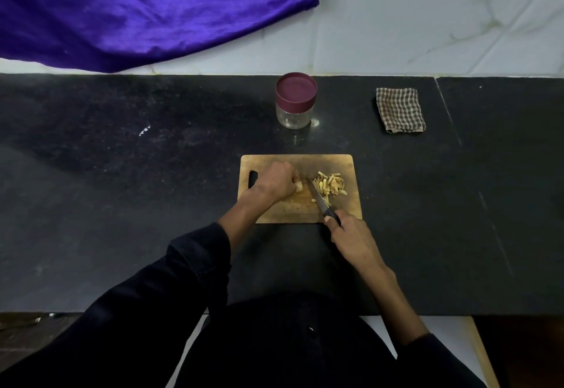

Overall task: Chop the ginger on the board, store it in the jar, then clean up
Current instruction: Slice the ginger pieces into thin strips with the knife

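On the wooden cutting board (283,210), which lies on the dark table (122,204), the ginger shows in two parts. A small pale uncut ginger piece (299,186) sits near the middle of the board, pinned under the curled fingers of the left hand (276,182). Just to its right lies a loose heap of ginger strips (331,186), thin, yellowish and scattered at odd angles.

The right hand (351,235) is wrapped round the black handle of a knife (320,199), whose blade slants up between the uncut piece and the strips.

Behind the board, well apart from it, stands a clear jar (294,112) with its maroon lid (296,90) on. To the right of the jar rests a folded checked cloth (399,109). A purple cloth (137,12) hangs over the wall at the upper left.
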### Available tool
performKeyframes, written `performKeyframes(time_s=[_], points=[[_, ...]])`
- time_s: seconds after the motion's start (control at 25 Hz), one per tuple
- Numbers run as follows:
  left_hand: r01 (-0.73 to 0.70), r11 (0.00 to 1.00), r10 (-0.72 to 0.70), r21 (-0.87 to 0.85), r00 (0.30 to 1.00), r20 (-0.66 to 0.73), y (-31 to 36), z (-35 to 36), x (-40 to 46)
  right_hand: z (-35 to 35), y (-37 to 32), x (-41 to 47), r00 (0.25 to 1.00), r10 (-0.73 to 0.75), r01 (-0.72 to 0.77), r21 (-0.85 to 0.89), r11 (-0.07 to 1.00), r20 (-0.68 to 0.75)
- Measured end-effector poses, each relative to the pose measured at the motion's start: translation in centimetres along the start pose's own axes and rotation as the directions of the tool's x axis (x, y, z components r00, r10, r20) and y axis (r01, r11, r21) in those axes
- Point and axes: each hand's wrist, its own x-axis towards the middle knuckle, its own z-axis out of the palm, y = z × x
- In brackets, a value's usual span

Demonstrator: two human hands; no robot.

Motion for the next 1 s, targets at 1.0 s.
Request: performKeyframes(time_s=[1.0], points=[[0.107,0.992,-0.076,0.073,0.936,-0.344,2.9,3.7,-3.3,0.4,0.2,0.2,1.000,0.022,-0.022,0.075,0.997,-0.001]])
